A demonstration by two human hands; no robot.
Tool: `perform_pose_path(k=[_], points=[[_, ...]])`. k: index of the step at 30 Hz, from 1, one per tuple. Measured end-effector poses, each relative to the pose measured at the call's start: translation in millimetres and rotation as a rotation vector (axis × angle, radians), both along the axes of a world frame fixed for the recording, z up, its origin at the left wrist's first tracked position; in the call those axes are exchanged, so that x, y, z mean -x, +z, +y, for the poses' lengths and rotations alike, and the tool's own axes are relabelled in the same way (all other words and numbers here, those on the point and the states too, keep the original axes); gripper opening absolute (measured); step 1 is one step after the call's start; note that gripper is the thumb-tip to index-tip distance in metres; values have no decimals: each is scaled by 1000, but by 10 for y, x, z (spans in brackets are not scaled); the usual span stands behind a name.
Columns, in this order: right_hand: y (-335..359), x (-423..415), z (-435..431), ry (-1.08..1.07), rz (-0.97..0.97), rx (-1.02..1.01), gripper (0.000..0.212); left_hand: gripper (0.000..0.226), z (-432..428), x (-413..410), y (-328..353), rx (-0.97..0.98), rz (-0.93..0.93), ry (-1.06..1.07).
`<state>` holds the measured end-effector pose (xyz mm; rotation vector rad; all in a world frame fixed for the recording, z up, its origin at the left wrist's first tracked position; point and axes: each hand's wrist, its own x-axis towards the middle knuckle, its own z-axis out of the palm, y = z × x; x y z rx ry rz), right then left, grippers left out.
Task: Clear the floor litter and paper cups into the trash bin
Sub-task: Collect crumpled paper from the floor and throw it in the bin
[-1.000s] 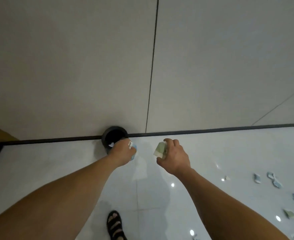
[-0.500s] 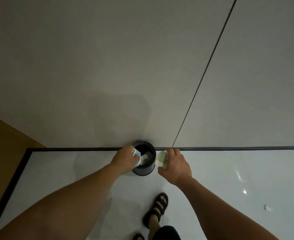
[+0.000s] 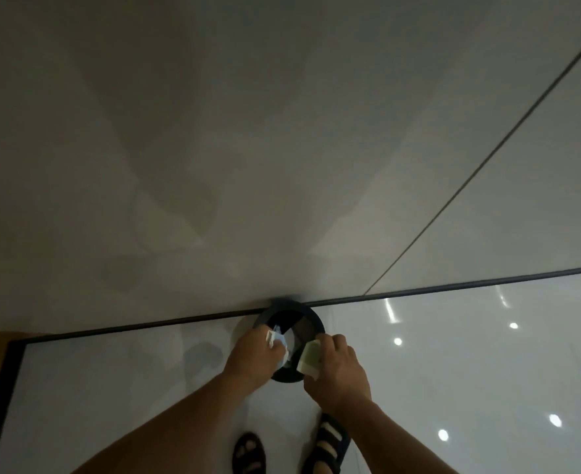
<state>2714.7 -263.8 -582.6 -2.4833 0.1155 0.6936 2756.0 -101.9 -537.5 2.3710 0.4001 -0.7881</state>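
Two hands over trash bin (image 3: pixel 311 319): left hand (image 3: pixel 253 357) grips white-blue litter (image 3: pixel 277 338); right hand (image 3: pixel 337 369) grips green paper (image 3: pixel 309 357).

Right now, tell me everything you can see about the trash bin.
The trash bin is small, round and dark, likely plastic, standing upright and open-topped on the glossy white floor, right by the wall's dark baseboard. Its inside looks dim, contents unclear. The left hand and right hand hold crumpled litter over its near rim; whether they touch it is unclear.
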Motion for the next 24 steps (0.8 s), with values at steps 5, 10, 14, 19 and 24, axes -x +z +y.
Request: perform_pose_path(k=[5, 10, 14, 19, 24], points=[[-815, -227, 256, -146, 48, -63, 80, 40, 75, -362, -913, 40, 59, 14], [-1057, -216, 428, -273, 74, -100, 98, 64, 273, -440, -1231, -36, 30, -73], [-829, -113, 429, -312, 103, -87, 97, 55, 382, -421, -1054, -26, 102, -206], [-206, -75, 379, -357, 66, -62, 92, 62, 358, -451, -430, -44, 44, -410], [604, 82, 243, -448, 30, -5, 92, 64, 231, -496, 380, -80, -30, -666]])
